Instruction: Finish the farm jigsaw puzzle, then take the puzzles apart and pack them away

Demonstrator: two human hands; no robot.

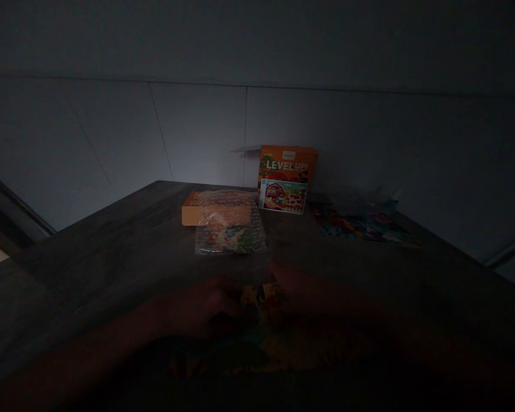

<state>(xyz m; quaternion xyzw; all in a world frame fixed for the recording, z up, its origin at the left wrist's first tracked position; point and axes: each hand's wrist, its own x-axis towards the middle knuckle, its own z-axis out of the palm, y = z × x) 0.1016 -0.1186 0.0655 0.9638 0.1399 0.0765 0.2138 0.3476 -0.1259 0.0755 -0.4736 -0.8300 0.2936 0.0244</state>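
Head view: both hands [249, 306] rest on puzzle pieces [261, 300], grip too dark to tell

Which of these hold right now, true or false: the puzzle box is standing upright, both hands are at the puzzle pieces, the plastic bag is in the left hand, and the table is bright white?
1. The orange puzzle box stands upright at the far edge of the table, against the wall. True.
2. The left hand and right hand meet at the colourful puzzle pieces. True.
3. The clear plastic bag is in the left hand. False: it lies on the table beyond both hands, partly over a flat orange box.
4. The table is bright white. False: it is dark wood.
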